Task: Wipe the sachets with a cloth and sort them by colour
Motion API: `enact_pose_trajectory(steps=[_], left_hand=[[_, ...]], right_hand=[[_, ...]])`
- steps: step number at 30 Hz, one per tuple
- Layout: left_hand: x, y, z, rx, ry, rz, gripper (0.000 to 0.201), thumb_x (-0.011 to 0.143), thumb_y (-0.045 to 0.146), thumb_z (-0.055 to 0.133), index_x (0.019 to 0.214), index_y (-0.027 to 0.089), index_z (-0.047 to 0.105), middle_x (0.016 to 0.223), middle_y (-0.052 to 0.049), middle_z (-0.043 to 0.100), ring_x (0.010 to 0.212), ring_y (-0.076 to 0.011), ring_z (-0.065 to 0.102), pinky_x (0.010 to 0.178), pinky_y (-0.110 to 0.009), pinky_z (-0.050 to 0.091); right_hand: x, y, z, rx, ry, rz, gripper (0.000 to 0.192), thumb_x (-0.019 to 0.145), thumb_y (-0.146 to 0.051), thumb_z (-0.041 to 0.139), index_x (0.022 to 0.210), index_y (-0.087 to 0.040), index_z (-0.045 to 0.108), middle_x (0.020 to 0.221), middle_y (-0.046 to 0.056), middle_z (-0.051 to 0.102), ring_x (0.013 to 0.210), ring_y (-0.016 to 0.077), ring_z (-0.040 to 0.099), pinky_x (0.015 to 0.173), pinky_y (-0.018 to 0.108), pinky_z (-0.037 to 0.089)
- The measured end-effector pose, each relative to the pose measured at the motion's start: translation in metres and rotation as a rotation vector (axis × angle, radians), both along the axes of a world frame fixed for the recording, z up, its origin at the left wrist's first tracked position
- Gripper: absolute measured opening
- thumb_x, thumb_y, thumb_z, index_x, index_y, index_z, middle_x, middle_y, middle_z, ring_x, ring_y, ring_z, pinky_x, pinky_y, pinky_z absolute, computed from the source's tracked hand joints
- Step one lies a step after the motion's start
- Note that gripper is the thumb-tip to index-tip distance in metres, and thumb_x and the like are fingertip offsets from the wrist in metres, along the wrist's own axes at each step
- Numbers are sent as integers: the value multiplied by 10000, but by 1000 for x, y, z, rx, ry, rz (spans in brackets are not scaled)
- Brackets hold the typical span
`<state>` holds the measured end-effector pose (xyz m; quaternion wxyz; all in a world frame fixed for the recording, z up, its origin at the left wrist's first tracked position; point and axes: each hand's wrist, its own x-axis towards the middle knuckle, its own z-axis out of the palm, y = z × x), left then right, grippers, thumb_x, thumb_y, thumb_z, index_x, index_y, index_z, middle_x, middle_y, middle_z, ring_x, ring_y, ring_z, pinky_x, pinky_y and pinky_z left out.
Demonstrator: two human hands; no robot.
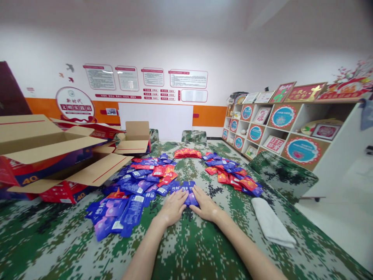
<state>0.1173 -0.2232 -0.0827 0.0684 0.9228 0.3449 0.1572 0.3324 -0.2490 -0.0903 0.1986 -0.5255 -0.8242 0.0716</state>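
Both hands rest on a short row of blue snack packets (189, 188) with pale lettering, at the middle of the table. My left hand (174, 206) lies over the row's left part, fingers stretched out. From the other side my right hand (206, 205) presses flat on the right part, its thumb spread towards the left. The palms and fingers hide much of these packets. Beside my left hand spreads a loose pile of blue and red packets (135, 184). Another mixed pile (230, 170) lies to the right, and a neat overlapping row of red packets (188, 153) is farther back.
Open cardboard boxes (72, 187) crowd the left side. A folded white cloth (272, 223) lies at the right on the camouflage tablecloth (215, 249). Camouflage-covered chairs (284, 175) stand around the table, with a display shelf (309, 116) beyond on the right.
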Motion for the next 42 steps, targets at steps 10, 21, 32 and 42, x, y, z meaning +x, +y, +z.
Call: enact_pose_trajectory(steps=[10,21,32,42], left_hand=[[1,12,-19,91,8,-14,480,925,310,328,1399,301,249,1441,13,311,1328,-188,259,1086,-419,233],[3,4,-12,248,-27,7,549,908,292,365,1421,296,170,1456,8,279,1347,-210,203,1086,-449,237],[-3,-5,14,158,-237,120,443,852,216,402,1295,231,422,1349,-76,400,1279,-245,323,1040,-396,306],[-54,31,31,77,106,377,389,772,261,539,1147,172,487,1150,-112,505,1073,-252,488,925,-358,361]], right_hand=[[-5,-4,7,-44,9,-54,831,806,-583,438,1418,-73,201,1481,167,179,1366,285,119,1109,419,176],[9,2,2,170,162,-128,777,846,-427,451,1435,-82,80,1499,157,95,1377,236,84,1111,422,185],[66,84,48,154,128,-364,317,793,-194,441,1053,-152,617,999,94,661,938,206,589,853,327,432],[-13,83,32,180,265,-149,322,818,-198,422,1052,-151,638,1009,74,670,949,188,596,870,301,431]])
